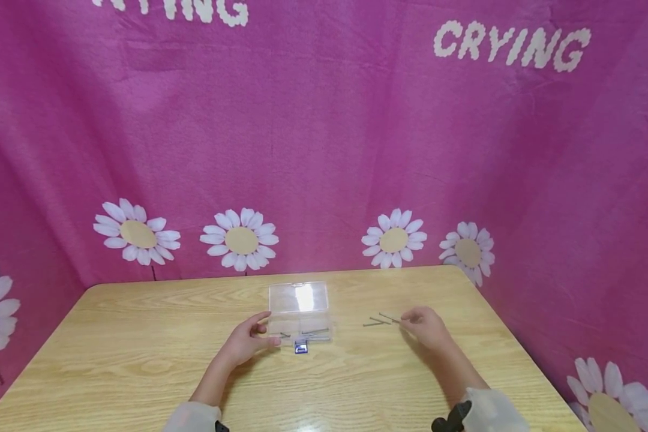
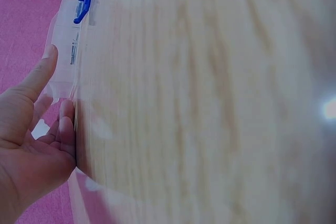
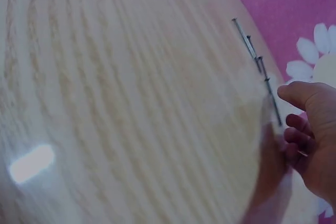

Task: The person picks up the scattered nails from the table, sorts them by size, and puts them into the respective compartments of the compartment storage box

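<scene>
Near the middle of the head view, a clear plastic box (image 1: 299,312) is seen lying flat on the wooden table (image 1: 140,336), its lid glaring white so that the contents are hard to read; only a few thin dark nails can be made out along its near edge, and a small blue latch (image 1: 300,347) is seen at the front. The left hand (image 1: 246,343) is held against the box's left side, fingers extended and loosely spread, thumb low toward the near corner; whether the fingertips actually touch the plastic cannot be told from this view. In the left wrist view the box wall (image 2: 68,51) is seen at the upper left, blurred, with the thumb (image 2: 37,77) raised beside it and the fingers relaxed, nothing being gripped. To the right of centre in the head view, a few loose nails (image 1: 380,320) are laid on the table, well apart from the box. The right hand (image 1: 425,327) is placed just beside them, fingers bent toward the nearest nail. In the right wrist view the nails (image 3: 257,66) are seen in a line at the upper right, and the curled fingers (image 3: 296,129) appear to meet the lowest one, though a pinch cannot be confirmed, the contact being blurred and partly hidden. Both forearms are cut off at the lower edge.
</scene>
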`<state>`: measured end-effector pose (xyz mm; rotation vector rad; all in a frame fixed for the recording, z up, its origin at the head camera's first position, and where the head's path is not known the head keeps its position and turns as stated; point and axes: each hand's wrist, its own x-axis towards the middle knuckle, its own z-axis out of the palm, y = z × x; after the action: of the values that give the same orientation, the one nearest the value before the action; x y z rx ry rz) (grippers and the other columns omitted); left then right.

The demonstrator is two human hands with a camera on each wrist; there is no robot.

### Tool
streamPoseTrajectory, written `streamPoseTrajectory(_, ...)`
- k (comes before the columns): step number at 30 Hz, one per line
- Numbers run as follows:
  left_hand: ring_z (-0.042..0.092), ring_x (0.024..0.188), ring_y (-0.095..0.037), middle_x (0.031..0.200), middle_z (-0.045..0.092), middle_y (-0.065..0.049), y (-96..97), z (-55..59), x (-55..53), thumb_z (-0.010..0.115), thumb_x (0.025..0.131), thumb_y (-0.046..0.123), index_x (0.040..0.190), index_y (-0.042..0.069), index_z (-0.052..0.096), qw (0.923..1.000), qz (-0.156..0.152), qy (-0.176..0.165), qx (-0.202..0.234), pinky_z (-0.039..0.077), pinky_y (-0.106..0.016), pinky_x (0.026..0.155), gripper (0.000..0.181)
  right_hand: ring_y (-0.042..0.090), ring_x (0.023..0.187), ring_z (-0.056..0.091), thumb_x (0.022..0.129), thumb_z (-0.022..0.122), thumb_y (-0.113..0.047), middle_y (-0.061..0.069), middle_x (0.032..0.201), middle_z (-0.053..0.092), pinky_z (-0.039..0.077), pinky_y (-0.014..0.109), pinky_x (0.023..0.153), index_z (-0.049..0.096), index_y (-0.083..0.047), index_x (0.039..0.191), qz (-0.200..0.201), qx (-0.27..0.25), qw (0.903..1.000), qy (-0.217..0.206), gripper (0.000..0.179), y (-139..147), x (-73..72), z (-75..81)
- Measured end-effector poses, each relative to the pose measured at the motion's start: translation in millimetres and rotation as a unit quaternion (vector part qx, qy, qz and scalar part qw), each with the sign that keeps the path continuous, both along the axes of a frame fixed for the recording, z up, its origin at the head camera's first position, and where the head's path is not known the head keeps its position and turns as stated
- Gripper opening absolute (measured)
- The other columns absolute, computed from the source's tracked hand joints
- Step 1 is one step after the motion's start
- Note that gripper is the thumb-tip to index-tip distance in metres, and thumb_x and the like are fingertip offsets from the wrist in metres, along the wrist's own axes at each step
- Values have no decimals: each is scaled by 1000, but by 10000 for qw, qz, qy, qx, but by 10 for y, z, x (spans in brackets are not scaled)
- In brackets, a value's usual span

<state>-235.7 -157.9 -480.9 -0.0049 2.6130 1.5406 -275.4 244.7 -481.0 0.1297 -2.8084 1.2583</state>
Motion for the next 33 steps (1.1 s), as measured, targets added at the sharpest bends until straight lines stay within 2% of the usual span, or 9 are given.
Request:
streamPoseTrajectory(2, 48, 96, -22, 109, 55, -11, -1, -2, -1, 77, 76, 26, 137, 12, 47, 10000, 1, 18, 8, 41, -35, 82, 69, 31, 97, 59, 85, 64, -10, 18, 100, 64, 43, 49, 91, 67, 2, 97, -71, 184, 9997, 140, 18, 18, 8, -28)
streamPoseTrajectory(8, 48, 97, -22, 108, 55, -11, 6, -11, -10, 77, 76, 24, 136, 10, 47, 10000, -1, 85, 28, 42, -35, 83, 69, 31, 95, 55, 82, 65, -10, 17, 95, 63, 40, 50, 91, 69, 2, 95, -167, 473, 9977, 459, 18, 14, 13, -53)
streamPoseTrajectory(15, 48, 97, -22, 108, 55, -11, 5, 4, -4, 77, 76, 24, 136, 10, 47, 10000, 9, 81, -2, 41, -34, 82, 68, 30, 97, 53, 84, 65, -12, 17, 99, 60, 40, 49, 91, 69, 2, 98, -273, 443, 9983, 278, 21, 6, 2, -70)
streamPoseTrajectory(25, 48, 95, -21, 105, 55, -11, 0, 24, 6, 78, 76, 23, 136, 8, 48, 9999, -7, 161, 13, 41, -33, 81, 69, 28, 96, 53, 86, 63, -13, 14, 97, 61, 39, 49, 92, 71, -1, 93, -373, 515, 9973, 358, 16, 21, -6, -130)
streamPoseTrajectory(33, 49, 94, -21, 106, 56, -11, 5, 27, 21, 78, 75, 22, 135, 7, 48, 9998, -21, 172, -1, 41, -34, 81, 68, 25, 95, 52, 88, 62, -16, 13, 98, 58, 41, 48, 91, 70, -1, 96, -485, 399, 9974, 340, 19, 9, 29, -163)
